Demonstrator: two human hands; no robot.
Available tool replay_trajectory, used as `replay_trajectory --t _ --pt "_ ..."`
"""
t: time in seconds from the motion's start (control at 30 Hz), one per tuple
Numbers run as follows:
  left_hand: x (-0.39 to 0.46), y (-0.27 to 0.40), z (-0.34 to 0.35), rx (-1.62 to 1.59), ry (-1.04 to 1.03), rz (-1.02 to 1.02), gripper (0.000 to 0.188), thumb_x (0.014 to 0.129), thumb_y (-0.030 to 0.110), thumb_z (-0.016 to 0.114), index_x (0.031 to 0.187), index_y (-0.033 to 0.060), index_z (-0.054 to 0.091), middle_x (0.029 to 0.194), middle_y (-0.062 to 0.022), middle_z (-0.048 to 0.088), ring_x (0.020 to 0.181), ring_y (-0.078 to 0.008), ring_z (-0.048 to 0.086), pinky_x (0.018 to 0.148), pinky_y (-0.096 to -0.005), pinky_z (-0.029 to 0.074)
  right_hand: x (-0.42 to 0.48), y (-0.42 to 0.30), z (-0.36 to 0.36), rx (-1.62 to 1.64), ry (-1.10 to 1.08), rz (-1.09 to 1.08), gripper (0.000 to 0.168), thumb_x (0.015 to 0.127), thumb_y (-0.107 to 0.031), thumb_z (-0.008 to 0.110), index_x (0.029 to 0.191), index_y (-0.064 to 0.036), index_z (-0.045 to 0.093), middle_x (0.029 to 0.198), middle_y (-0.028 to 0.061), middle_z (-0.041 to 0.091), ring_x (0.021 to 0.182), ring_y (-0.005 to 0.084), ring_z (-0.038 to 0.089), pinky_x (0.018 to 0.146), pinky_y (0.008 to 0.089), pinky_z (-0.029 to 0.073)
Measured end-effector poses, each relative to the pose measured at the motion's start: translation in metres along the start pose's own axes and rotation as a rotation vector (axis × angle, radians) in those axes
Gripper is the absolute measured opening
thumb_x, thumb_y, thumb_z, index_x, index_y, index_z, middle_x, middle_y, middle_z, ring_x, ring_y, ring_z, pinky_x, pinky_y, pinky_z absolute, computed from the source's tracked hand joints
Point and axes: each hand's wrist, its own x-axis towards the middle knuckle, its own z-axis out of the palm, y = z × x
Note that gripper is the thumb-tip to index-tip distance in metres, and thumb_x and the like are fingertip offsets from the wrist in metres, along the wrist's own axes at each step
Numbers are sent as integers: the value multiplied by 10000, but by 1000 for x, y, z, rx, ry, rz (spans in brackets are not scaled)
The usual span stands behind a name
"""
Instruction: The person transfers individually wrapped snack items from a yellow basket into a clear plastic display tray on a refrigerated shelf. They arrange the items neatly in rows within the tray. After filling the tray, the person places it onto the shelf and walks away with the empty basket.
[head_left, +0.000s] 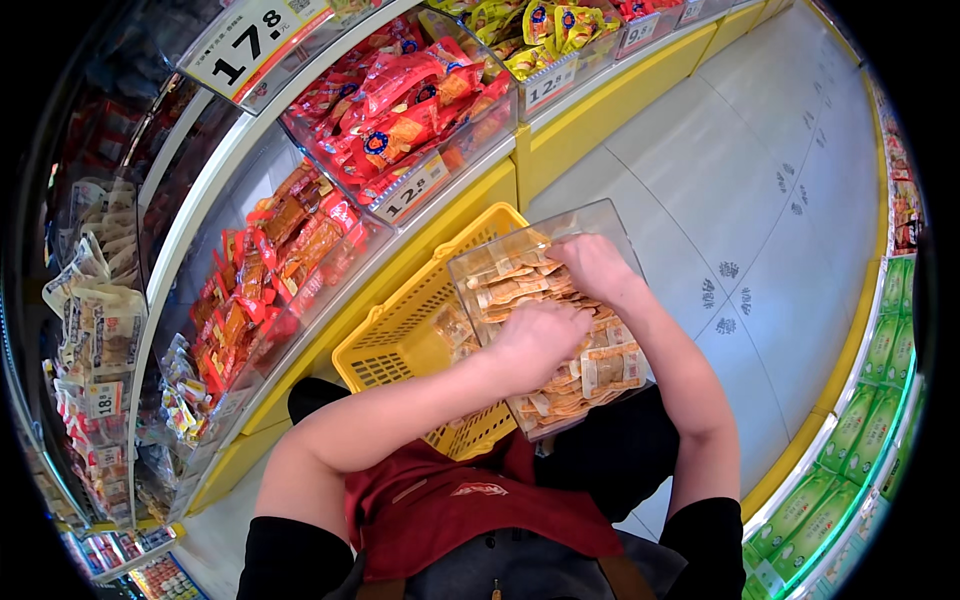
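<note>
A clear plastic bin (480, 292) full of small individually wrapped brown snack packets (611, 367) is tilted over my lap. It overlaps one end of a yellow perforated plastic basket (405, 307). My left hand (541, 341) is on the packets in the middle of the bin, its fingertips mostly hidden. Farther up, my right hand (594, 264) reaches inside near the far edge, with bent fingers touching the packets. Whether either hand grips a packet is hidden. A few loose packets (452, 326) lie in the basket beside the bin.
Left of the basket runs a yellow-based shelf (480, 195) with clear bins of red snack packets (405, 112) and brown ones (270, 255). Price tags (411, 187) front the bins. Tiled floor (645, 202) stretches to the right, up to a shelf of green packages (832, 480).
</note>
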Motion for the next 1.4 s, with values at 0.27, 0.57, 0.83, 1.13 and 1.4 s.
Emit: replay_trajectory --t 0.27,0.57,0.83,1.13,1.4 --pt "-6 -13 -2 -403 84 -427 516 883 195 720 1311 57 467 1315 -245 518 1061 -418 627 877 -498 524 -1 1 1 15 41 -28 148 755 -17 625 879 -63 690 851 177 696 868 366 687 740 456 560" --pt "-16 9 6 380 -139 -81 675 681 63 737 1322 49 526 1355 -171 497 1030 -289 589 776 -381 542 -3 -2 -3 -23 19 -8 185 726 15 635 881 -69 693 846 166 697 863 354 687 739 440 563" --pt "-12 -10 -3 376 125 67 316 744 66 620 1055 19 587 944 -104 637 850 -282 623 703 -363 516 -3 -4 -5 -4 22 -21 196 726 27 627 884 -73 687 860 155 700 870 346 688 740 436 563" --pt "4 -50 -25 635 257 -112 160 663 33 675 811 37 614 725 -89 653 727 -260 667 597 -351 541 0 -3 -6 -36 -34 11 202 758 6 621 915 -95 700 866 152 703 878 338 691 742 435 563" --pt "37 -59 -13 402 -165 -259 116 724 15 689 833 36 721 850 -132 727 844 -291 732 685 -378 592 -1 -6 -6 -3 -18 38 196 756 6 618 906 -87 704 870 161 707 894 338 692 750 438 563"
